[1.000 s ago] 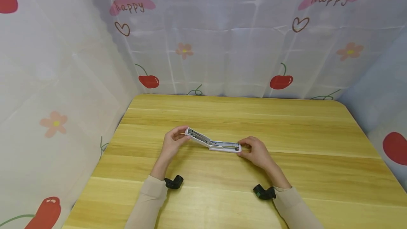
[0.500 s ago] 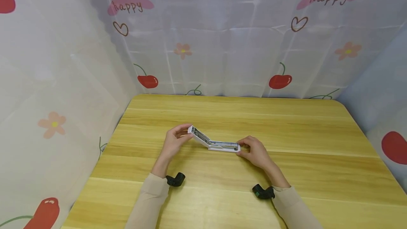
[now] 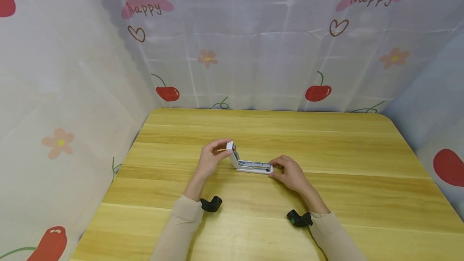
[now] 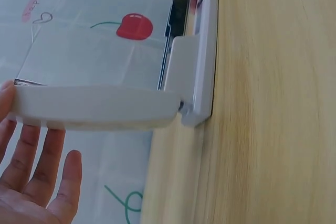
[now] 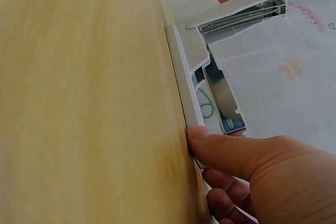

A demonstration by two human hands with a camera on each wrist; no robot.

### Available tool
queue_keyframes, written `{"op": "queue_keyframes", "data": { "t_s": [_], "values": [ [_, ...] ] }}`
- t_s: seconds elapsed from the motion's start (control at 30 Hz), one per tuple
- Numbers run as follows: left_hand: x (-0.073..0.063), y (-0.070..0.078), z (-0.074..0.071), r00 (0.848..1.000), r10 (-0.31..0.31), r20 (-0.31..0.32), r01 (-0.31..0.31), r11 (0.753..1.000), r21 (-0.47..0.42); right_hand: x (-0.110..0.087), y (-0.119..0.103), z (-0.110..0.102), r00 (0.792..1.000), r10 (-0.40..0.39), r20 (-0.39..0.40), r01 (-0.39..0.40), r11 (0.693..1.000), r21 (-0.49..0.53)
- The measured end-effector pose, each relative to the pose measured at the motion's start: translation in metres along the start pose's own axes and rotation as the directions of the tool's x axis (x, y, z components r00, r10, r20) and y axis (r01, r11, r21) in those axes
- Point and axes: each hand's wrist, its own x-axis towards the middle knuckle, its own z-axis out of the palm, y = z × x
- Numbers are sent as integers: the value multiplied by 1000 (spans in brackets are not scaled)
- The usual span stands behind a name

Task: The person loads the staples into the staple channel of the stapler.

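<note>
A white stapler (image 3: pixel 253 170) rests on the wooden table with its top arm (image 4: pixel 89 106) swung up roughly upright from the hinge. The metal staple channel (image 5: pixel 223 98) lies exposed along the base. My left hand (image 3: pixel 211 159) pinches the raised end of the top arm between thumb and fingers. At the other end, my right hand (image 3: pixel 291 173) holds the front of the base, its thumb (image 5: pixel 226 150) pressed on the white edge in the right wrist view. Part of the right fingers is hidden behind the base.
The wooden table (image 3: pixel 326 144) spreads around the stapler on every side. A printed curtain (image 3: pixel 253 51) hangs along the back edge. Black wrist cameras (image 3: pixel 212 204) sit on both wrists near the beige sleeves.
My left hand has moved right and slightly up, swinging the stapler's top arm from a wide slant to nearly upright. The right hand and the base have stayed almost in place.
</note>
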Motion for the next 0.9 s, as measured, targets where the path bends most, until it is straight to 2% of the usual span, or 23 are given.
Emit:
{"op": "queue_keyframes", "data": {
  "t_s": [0.13, 0.27, 0.43, 0.7, 0.9],
  "values": [
    [1, 0, 9, 999, 32, 21, -31, 999, -25, 0, 0, 0, 1000, -5, -4, 5, 1000, 1],
    [3, 2, 19, 999, 20, 42, -19, 999, -28, -1, 0, 0, 1000, -9, -6, 9, 1000, 2],
    [6, 5, 31, 998, -17, 54, 17, 1000, 9, 0, 0, 0, 1000, -12, -9, 12, 1000, 1],
    [8, 1, 51, 997, 51, 50, -55, 996, 71, 0, -1, -1, 1000, -7, -9, 7, 1000, 13],
    [6, -3, 65, 997, 47, 63, -54, 991, 120, 0, -1, -2, 1000, -12, -6, 12, 1000, 23]
  ]
}}
